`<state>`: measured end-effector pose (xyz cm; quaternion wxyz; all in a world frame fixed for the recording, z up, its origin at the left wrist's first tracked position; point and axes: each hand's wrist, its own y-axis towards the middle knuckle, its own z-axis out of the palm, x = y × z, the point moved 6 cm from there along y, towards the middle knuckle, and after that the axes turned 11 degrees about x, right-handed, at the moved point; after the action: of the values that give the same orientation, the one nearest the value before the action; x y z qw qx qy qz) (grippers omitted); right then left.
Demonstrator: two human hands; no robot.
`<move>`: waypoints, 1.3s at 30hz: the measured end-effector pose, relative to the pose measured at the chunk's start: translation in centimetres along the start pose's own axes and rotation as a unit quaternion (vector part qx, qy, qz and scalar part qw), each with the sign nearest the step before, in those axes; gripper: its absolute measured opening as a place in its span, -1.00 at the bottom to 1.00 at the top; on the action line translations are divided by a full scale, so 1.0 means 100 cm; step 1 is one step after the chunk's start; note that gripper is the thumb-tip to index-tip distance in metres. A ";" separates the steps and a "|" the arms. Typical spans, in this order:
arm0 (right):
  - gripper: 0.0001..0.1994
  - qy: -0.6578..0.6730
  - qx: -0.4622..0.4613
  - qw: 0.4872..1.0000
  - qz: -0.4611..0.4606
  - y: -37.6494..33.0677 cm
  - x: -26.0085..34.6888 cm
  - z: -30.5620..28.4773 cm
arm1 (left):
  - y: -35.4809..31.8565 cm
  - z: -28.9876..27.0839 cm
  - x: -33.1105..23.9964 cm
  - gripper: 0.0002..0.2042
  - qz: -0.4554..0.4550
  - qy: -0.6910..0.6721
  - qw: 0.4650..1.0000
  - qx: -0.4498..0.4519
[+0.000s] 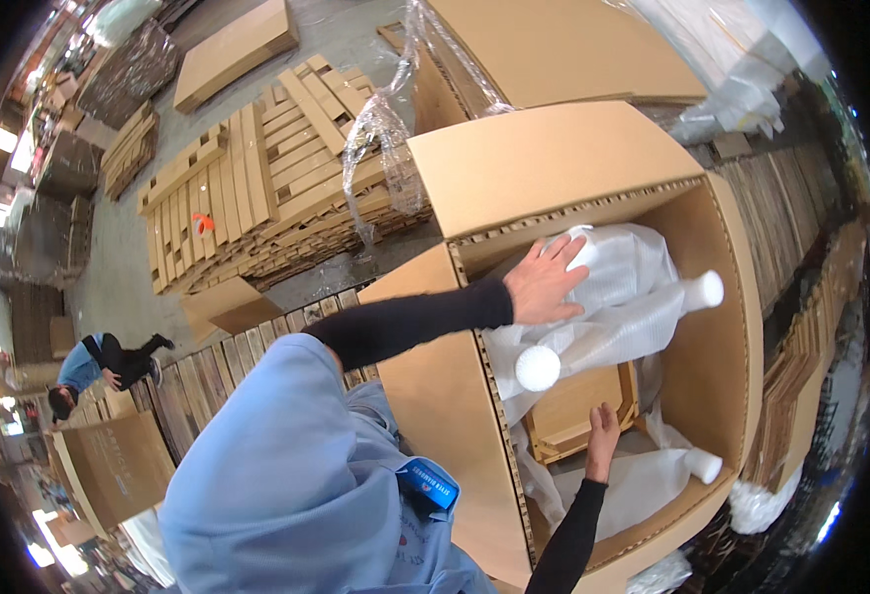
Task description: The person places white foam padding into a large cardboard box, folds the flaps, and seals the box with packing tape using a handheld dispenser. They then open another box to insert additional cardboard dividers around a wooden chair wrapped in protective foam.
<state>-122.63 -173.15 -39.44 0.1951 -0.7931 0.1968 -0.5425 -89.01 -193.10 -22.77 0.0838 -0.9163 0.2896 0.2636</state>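
A large open cardboard box (752,327) holds a piece of furniture wrapped in white foam sheet (633,317). White round caps (538,367) cover the ends of its wrapped legs. Between the wrapped legs shows a bare tan wooden frame (583,411). My left hand (546,282) lies with fingers spread on the foam-wrapped part near the box's upper left corner. Lower in the box, my right hand (603,436) is beside the wooden frame, its fingers stretched up and nothing visible in them. Another wrapped leg (643,485) lies below that hand. The underside of the furniture is hidden.
Box flaps (554,158) stand folded outward. Beyond them are stacked wooden slats (266,178), hanging clear plastic wrap (385,158) and large flat cardboard sheets (563,49). Roller-like wooden slats run along the left, where another person (98,366) bends near a carton (118,465).
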 end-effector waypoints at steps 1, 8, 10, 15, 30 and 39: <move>-0.44 0.030 0.003 0.999 -0.022 -0.014 0.021 0.006 | -0.026 -0.019 -0.005 -0.54 0.015 -0.030 0.998 -0.052; -0.39 -0.084 0.147 0.980 -0.103 -0.139 0.155 0.137 | -0.171 0.034 0.044 -0.68 -0.008 0.018 0.972 -0.235; -0.34 -0.310 0.114 0.929 -0.168 -0.156 0.165 0.167 | -0.162 0.039 0.046 -0.67 0.001 -0.014 0.978 -0.209; -0.47 -0.233 0.150 0.946 -0.169 -0.152 0.158 0.173 | -0.174 0.030 0.043 -0.60 -0.013 0.049 0.979 -0.198; -0.47 -0.364 -0.152 0.891 -0.225 -0.151 0.155 0.196 | -0.765 0.196 0.277 -0.42 -0.499 -0.258 0.827 -0.020; -0.48 -0.319 0.077 0.888 -0.323 -0.136 0.260 0.599 | -1.125 0.149 0.387 -0.33 -0.781 -0.261 0.560 -0.091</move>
<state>-56.43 -169.54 -32.04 0.1219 -0.9254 -0.1855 -0.3072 -4.02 -115.28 -55.88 0.2452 -0.6781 -0.5991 0.3481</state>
